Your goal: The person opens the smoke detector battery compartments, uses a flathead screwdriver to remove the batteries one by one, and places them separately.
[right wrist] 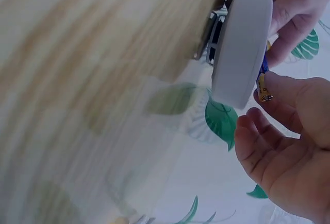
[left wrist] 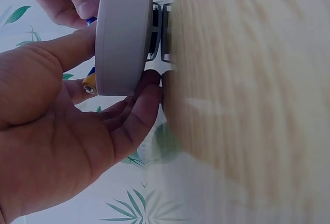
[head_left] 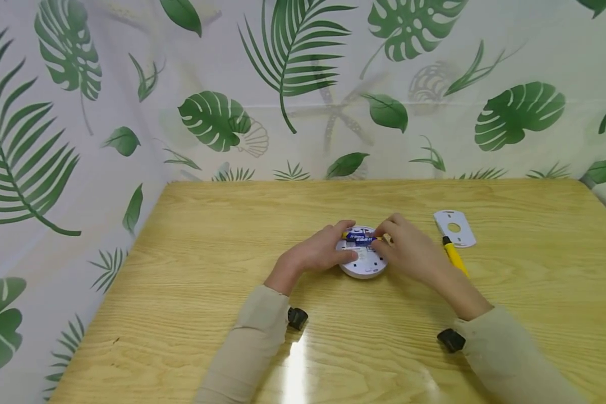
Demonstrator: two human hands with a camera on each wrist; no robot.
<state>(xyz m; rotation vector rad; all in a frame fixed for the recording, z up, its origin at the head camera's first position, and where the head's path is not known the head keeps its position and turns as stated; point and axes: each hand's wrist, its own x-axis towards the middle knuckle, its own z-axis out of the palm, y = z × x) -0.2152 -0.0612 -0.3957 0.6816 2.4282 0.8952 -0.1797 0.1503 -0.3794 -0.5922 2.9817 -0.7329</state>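
Observation:
A round white smoke detector (head_left: 363,269) lies on the table with its back facing up, and blue-and-yellow batteries (head_left: 359,238) show in its back. My left hand (head_left: 322,249) holds its left side, thumb on the back and fingers round the rim; the left wrist view shows fingertips beneath the white housing (left wrist: 122,38). From the right, my right hand (head_left: 411,247) pinches a battery (right wrist: 263,89) between thumb and index finger, at the detector's back. The other right fingers are loosely bent beside the housing. How far that battery sits in its slot is hidden by the fingers.
A white mounting plate (head_left: 459,231) with a round hole lies to the right of the hands. Close to it is a yellow pen-shaped tool (head_left: 455,258) with a black end, partly behind the right forearm. Leaf-patterned cloth (head_left: 303,146) hangs behind the wooden table (head_left: 207,241).

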